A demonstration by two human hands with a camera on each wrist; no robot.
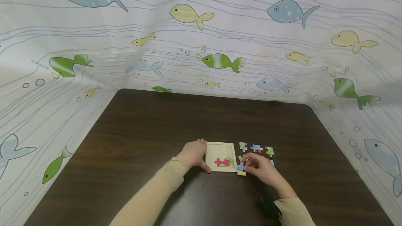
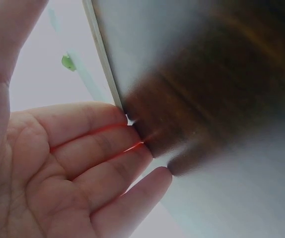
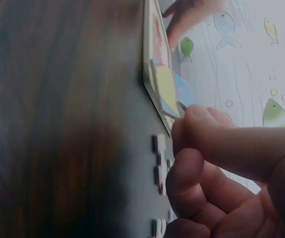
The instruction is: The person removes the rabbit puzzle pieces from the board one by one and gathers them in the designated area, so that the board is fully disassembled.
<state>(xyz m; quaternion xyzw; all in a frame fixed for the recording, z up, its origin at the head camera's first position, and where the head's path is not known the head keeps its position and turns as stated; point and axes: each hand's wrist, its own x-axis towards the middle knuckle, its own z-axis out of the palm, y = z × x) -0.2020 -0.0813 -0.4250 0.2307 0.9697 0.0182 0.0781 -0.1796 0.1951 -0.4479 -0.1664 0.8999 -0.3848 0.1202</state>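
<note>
My left hand point(image 1: 194, 153) is at the left side of a square wooden puzzle tray point(image 1: 220, 150), its thumb at the near corner and the other fingers along the edge. In the left wrist view those fingers point(image 2: 100, 148) lie straight against the tabletop. Joined red and green puzzle pieces point(image 1: 224, 162) lie in the tray's lower right part. Between thumb and fingertips my right hand point(image 1: 263, 170) pinches a blue and yellow jigsaw piece point(image 3: 167, 89). That piece is at the tray's near right corner, overlapping its rim in the right wrist view.
Several loose jigsaw pieces point(image 1: 256, 148) lie on the dark wooden table point(image 1: 150, 128) to the right of the tray, some partly hidden by the right hand. A fish-patterned white curtain point(image 1: 176, 55) hangs around the table's back and sides.
</note>
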